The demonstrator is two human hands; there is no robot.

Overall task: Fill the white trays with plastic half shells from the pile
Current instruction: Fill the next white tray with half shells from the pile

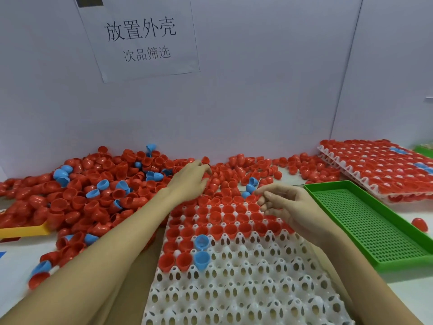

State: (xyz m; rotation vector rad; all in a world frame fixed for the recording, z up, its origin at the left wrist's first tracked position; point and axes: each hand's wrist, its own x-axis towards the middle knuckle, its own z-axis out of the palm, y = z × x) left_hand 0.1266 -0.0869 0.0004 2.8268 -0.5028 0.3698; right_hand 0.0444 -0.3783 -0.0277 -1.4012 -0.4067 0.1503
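Beneath hands, perforated white tray [246,289]

White paper sign [140,38] taped to the pale back wall [257,90], large black characters 放置外壳 across the top, smaller line 次品筛选 beneath, no other readable text

Pile [93,184] behind tray [246,289] (half filled); basket [365,221] right.

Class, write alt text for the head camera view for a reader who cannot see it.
A person's left hand reaches into a pile of red and blue half shells while the right hand hovers over a partly filled white tray. A green tray and stacked full trays sit to the right.
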